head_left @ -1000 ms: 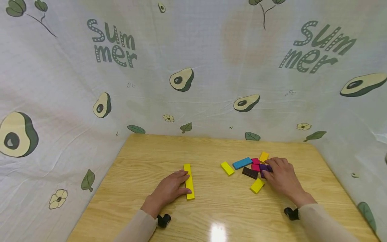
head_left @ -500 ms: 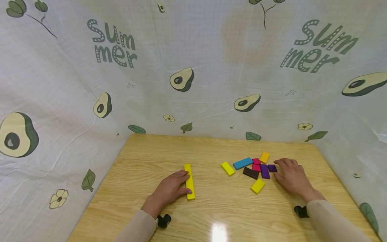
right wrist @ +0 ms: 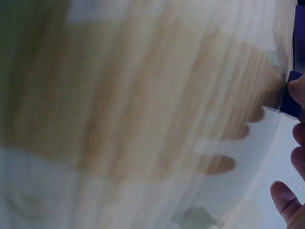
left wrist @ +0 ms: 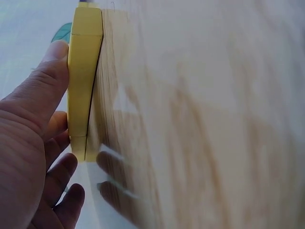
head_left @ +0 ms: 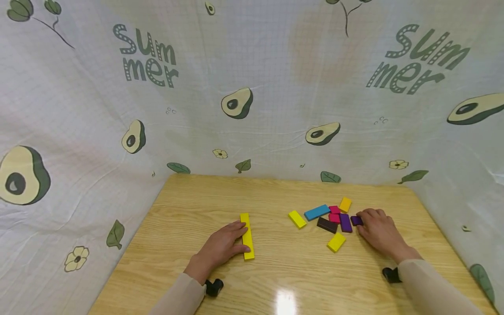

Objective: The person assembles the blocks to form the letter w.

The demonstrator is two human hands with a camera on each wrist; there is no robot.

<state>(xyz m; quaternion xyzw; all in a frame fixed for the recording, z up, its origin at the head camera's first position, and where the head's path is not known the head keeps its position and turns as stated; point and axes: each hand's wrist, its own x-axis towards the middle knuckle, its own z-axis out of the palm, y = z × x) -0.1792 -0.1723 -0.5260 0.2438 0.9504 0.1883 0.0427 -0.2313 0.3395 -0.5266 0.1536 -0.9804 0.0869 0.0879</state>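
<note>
On the left half of the table, my left hand (head_left: 222, 243) rests its fingertips and thumb along a straight row of yellow blocks (head_left: 246, 236). Joints between those blocks show in the left wrist view, where the thumb touches the upper side of the yellow row (left wrist: 83, 71). At the right, my right hand (head_left: 381, 232) pinches a small purple block (head_left: 356, 221) between thumb and fingers, low on the table. The right wrist view shows only part of this purple block (right wrist: 289, 98) at its edge. A longer purple block (head_left: 345, 223) lies just left of it.
Left of the purple blocks lie a blue block (head_left: 317, 212), two pink blocks (head_left: 334, 218), a dark brown block (head_left: 327, 225), an orange block (head_left: 345, 204) and two separate yellow blocks (head_left: 297, 219). A printed cloth (head_left: 275, 131) hangs behind the wooden table (head_left: 291, 267).
My right hand has moved right, and the small purple block now stands a little apart from the longer purple one. The left hand and the yellow row have stayed in place.
</note>
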